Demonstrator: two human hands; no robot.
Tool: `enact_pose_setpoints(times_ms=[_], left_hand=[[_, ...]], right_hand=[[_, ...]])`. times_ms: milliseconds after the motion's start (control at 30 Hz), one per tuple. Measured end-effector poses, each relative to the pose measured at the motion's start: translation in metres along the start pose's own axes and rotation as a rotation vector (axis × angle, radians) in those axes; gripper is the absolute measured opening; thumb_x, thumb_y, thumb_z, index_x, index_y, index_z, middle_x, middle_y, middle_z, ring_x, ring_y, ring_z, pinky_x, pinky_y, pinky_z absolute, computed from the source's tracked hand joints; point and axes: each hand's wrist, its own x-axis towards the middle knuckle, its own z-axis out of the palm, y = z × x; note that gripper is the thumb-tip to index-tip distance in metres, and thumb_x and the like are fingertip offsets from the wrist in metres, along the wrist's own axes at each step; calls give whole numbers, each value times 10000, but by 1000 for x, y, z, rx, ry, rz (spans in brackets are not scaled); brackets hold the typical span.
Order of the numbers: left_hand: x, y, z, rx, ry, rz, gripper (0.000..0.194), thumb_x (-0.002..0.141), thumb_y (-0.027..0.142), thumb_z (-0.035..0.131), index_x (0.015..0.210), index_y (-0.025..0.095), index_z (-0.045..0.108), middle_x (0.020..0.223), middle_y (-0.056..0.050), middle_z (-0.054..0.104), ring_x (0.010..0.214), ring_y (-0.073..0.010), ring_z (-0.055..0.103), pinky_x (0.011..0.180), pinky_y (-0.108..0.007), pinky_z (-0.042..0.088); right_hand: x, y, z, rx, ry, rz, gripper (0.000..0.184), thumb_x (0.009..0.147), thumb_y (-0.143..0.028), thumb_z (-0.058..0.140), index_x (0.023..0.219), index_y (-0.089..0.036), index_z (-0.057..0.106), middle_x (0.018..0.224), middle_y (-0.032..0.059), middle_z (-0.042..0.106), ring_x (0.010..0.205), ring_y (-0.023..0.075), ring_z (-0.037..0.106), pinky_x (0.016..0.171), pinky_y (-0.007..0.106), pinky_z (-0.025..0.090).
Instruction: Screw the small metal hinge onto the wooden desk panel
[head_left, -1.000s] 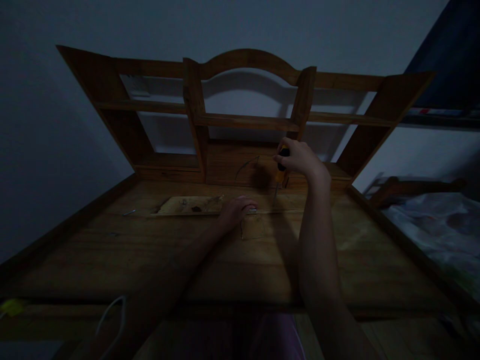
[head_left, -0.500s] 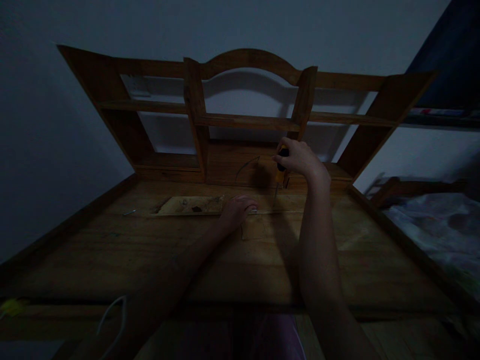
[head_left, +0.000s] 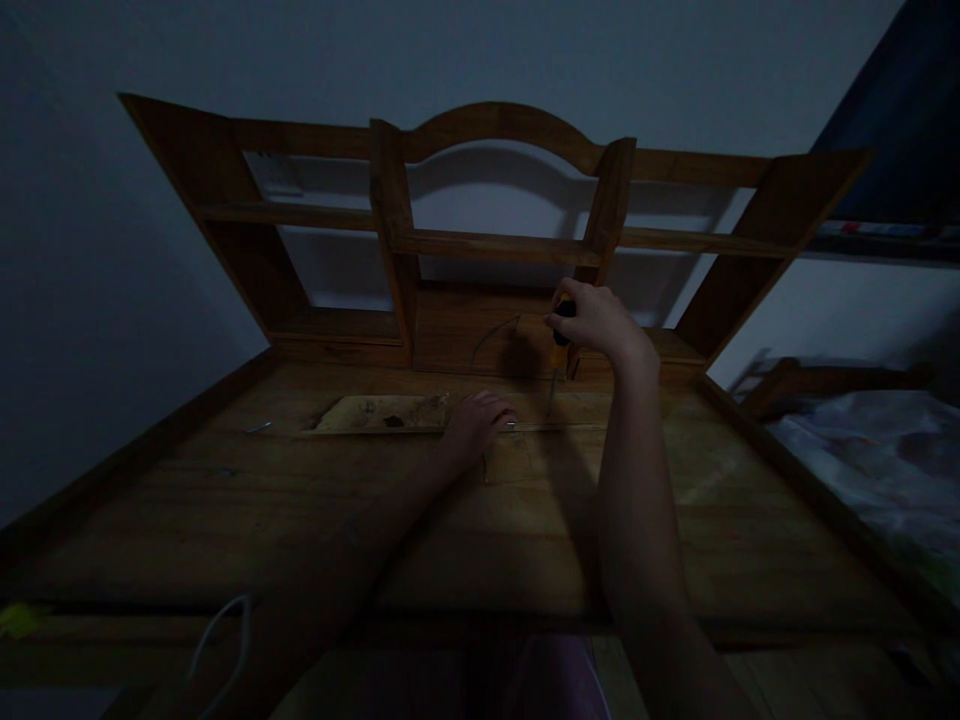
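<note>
My right hand (head_left: 596, 322) is closed round a yellow and black screwdriver (head_left: 559, 350), held upright with its tip pointing down at the wooden desk top (head_left: 315, 500). Just left of the tip, my left hand (head_left: 474, 422) rests on the desk with its fingers curled over a small metal piece (head_left: 511, 425), at the end of a pale, worn wooden strip (head_left: 382, 412). A faint square outline (head_left: 506, 455) shows on the desk below that hand. The room is dim.
A wooden shelf hutch (head_left: 495, 240) with an arched top stands at the back of the desk. A small metal piece (head_left: 259, 427) lies at the left. A white cable (head_left: 217, 640) loops at the near edge. A bed with light bedding (head_left: 877, 460) lies to the right.
The view has shifted slightly. My right hand has edged up a little with the screwdriver. My left hand stays in place.
</note>
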Motion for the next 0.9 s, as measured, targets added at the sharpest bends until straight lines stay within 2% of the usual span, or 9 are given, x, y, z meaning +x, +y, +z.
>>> enact_pose_setpoints(times_ms=[200,367,667,900], left_hand=[[-1,-7,2,-71,-3,10,204,1021,282,574,1094,239,759,1082,-26,775,1040,-199,679,987,-362,512],[-1,-7,3,-51,-31,20,238,1030,234,537,1060,235,773,1062,-22,783,1021,-213,677,999,-390,497],[0,2,-1,10,3,6,161,996,263,622,1027,228,776,1029,-22,782,1003,-218,668,979,-386,485],[2,-1,-1,-2,31,27,138,979,315,656,967,244,773,994,-19,779,993,-206,669,1048,-405,478]], right_hand=[[0,-2,-3,-13,-31,17,250,881,-328,644,1090,-191,653,1106,141,745,1051,346,690,889,457,524],[0,-2,-4,-18,-33,25,252,878,-328,640,1088,-189,652,1079,142,746,1021,338,695,859,440,526],[0,-2,-2,-10,-13,17,234,874,-330,639,1068,-202,663,1065,130,751,1006,327,698,848,428,522],[1,-2,-1,-28,-16,14,249,867,-345,652,1074,-208,659,1097,137,750,1035,348,698,856,428,517]])
